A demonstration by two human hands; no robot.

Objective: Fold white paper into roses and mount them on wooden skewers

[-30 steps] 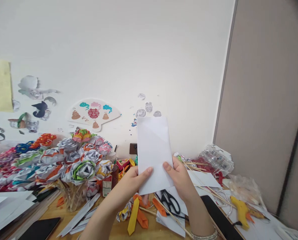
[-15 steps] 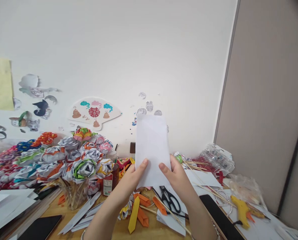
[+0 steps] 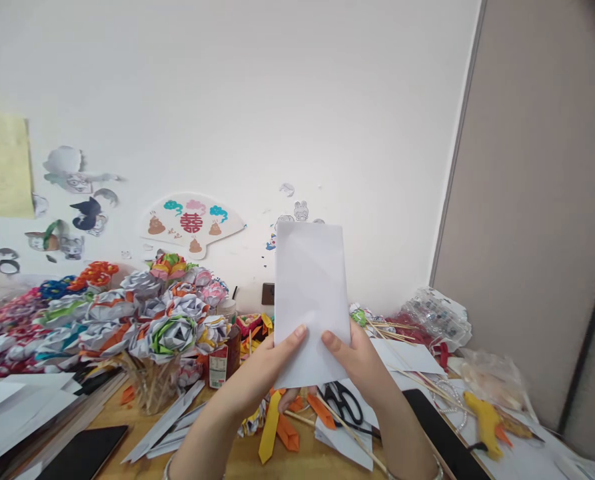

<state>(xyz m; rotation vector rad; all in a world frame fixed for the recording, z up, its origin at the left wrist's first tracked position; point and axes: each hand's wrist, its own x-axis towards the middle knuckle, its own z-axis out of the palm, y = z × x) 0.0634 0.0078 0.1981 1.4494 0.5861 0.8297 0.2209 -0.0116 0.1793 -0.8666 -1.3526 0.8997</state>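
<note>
Both my hands hold up a folded sheet of white paper (image 3: 311, 287) in front of the wall, above the table. My left hand (image 3: 282, 350) grips its lower left side, thumb flat on the near face. At the lower right side my right hand (image 3: 350, 350) grips it the same way. Most of my fingers are hidden behind the paper. Below it lie black-handled scissors (image 3: 344, 407), a folded yellow paper strip (image 3: 268, 430) and folded orange paper pieces (image 3: 288, 435).
Folded paper flowers (image 3: 172, 333) crowd the left, some on sticks in a clear container. A phone (image 3: 84, 453) lies in front of them. On the right are a long black object (image 3: 442, 433), a yellow glue gun (image 3: 484, 423), thin sticks and plastic bags (image 3: 492, 377).
The folded paper has tilted and shifted slightly right and toward me, so it looks larger. My hands have moved with it, still gripping both sides.
</note>
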